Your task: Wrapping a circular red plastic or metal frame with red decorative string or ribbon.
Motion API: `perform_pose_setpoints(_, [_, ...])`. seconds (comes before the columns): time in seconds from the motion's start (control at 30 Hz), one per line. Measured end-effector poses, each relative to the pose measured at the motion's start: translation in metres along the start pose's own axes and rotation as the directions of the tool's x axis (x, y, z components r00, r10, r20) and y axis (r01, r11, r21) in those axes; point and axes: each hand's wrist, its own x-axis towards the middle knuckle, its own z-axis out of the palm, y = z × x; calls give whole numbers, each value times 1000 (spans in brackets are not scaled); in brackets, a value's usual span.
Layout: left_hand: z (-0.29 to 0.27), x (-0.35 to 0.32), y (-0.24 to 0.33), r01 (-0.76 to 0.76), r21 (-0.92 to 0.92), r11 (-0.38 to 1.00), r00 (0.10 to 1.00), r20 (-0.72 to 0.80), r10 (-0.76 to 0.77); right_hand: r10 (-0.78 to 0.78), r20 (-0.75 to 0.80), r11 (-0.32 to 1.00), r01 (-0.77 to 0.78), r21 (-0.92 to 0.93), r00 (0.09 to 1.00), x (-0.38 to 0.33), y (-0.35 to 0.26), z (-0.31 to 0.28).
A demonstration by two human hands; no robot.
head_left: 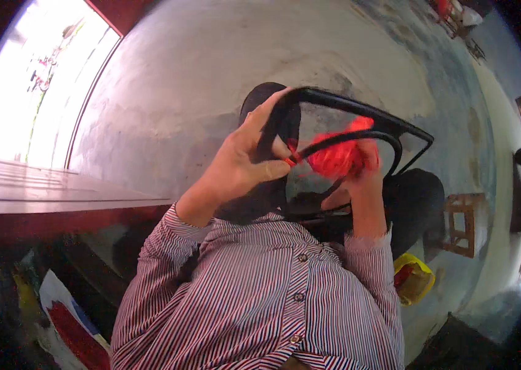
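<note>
Over the lap [251,200], left hand [243,155], thumb outstretched, grips black frame [353,106]; raised right hand [366,172] clutches red bundle [334,155].

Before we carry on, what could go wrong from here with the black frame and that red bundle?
1. The red strand at the left thumb lies close to the frame's curved bar, so it might snag or tangle there.
2. The left hand grips the black frame near one end; a hard pull could twist it.
3. The red bundle in the right hand looks loose, though blurred, and might unravel.
</note>
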Motion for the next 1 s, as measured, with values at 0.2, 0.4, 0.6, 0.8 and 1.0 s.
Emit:
perform_pose_setpoints(0.2, [-13, -9, -1, 363, -294, 884, 924, -8, -382, -88, 411, 993, 113, -37, 907, -63, -31, 22])
perform_pose_setpoints(0.4, [-20, -15, -18, 194, -316, 929, 938, -217, -269, 37, 934, 991, -131, 11, 355, -58, -86, 20])
perform_pose_setpoints(0.6, [-26, -17, -8, 212, -297, 931, 955, -138, -262, -55, 630, 998, 31, 50, 775, -78, -84, 11])
perform_pose_setpoints(0.8, [-24, -19, -23, 194, -342, 919, 936, -216, -278, 21, 667, 995, -84, 62, 745, -42, -93, -30])
perform_pose_setpoints(1.0, [-5, -13, 1, 378, -111, 919, 910, -138, -391, -30, -21, 978, 25, -208, 999, -58, -44, 33])
